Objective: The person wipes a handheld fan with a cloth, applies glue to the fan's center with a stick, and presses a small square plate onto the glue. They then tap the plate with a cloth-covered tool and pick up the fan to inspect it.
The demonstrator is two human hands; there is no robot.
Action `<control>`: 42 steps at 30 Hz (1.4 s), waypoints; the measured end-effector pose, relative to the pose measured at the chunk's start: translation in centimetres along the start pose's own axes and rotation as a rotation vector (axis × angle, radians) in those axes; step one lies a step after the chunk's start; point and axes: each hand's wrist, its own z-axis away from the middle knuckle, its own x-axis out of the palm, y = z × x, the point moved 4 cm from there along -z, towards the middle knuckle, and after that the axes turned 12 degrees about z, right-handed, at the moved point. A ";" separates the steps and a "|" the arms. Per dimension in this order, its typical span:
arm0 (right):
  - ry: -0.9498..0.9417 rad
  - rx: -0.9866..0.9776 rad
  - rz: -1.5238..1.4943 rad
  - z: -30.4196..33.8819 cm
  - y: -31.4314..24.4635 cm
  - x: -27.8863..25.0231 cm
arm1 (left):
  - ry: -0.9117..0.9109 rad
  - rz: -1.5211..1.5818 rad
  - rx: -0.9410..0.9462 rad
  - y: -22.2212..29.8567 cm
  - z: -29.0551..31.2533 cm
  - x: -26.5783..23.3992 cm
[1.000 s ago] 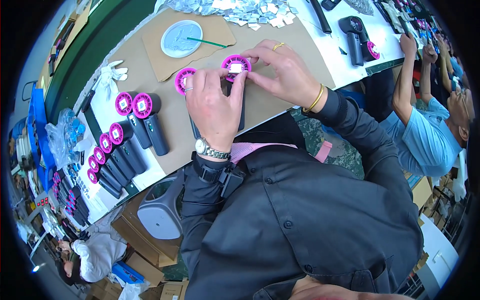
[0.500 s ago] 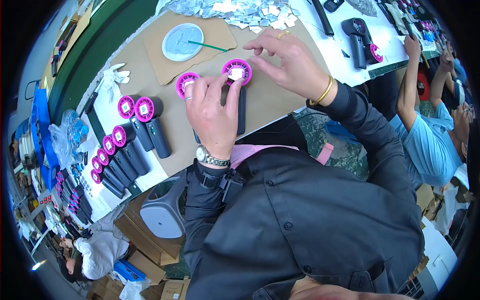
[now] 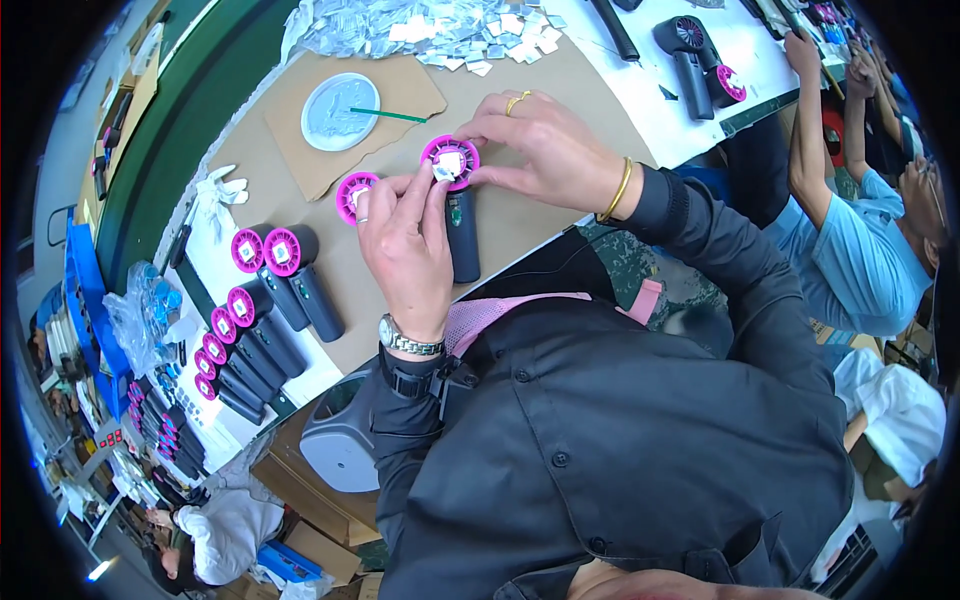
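A dark handheld fan (image 3: 462,240) with a magenta ring lies on the brown board in front of me. A small white square piece (image 3: 447,167) sits at the middle of its ring. The fingertips of my left hand (image 3: 405,250) are pinched together at that piece and partly cover it. My right hand (image 3: 550,155) has its thumb and forefinger around the right side of the fan head. A second magenta-ringed fan (image 3: 355,190) lies just left, mostly hidden behind my left hand.
A white round dish (image 3: 340,112) of pale paste, with a green stick (image 3: 390,114) across its rim, stands on cardboard. Loose square pieces (image 3: 430,30) pile up at the far side. Several fans (image 3: 285,250) lie left, near a white glove (image 3: 218,197). Co-workers sit at right.
My right hand has come down and left to the fan head, where its fingers now close round the rim. My left fingers stay at the white piece. The whole view has shifted slightly.
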 end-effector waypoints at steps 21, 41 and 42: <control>0.016 -0.019 -0.030 0.1 0.6 0.7 | 0.019 0.088 -0.119 -0.3 0.0 0.1; -0.026 -0.049 -0.117 -0.3 1.0 1.0 | -0.354 0.019 0.323 -1.5 -4.7 -1.6; -0.034 -0.054 -0.123 -0.4 1.0 1.1 | -0.374 0.009 0.320 -1.7 -5.1 -1.5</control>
